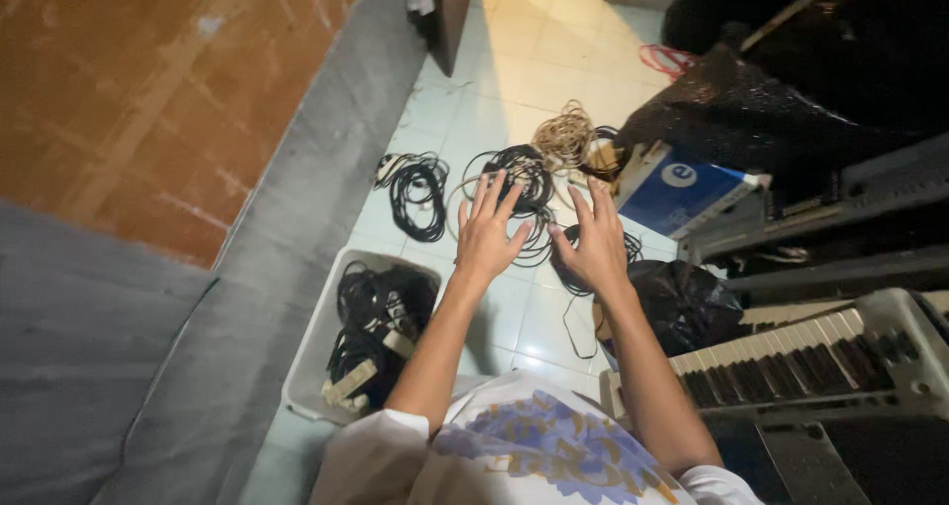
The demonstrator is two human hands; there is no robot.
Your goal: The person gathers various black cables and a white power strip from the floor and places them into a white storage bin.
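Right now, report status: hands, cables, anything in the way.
Left hand and right hand open, empty, spread above black cable coils on floor. Grey bin of cables at left. Keyboard close at right.

cables (381, 332) in bin (314, 339), keyboard (791, 357) right

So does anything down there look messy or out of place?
Yes. Coils of black cable and a tan coil lie loose on the tiled floor instead of in the grey bin, which already holds cables. Both hands, left and right, hover open above them.
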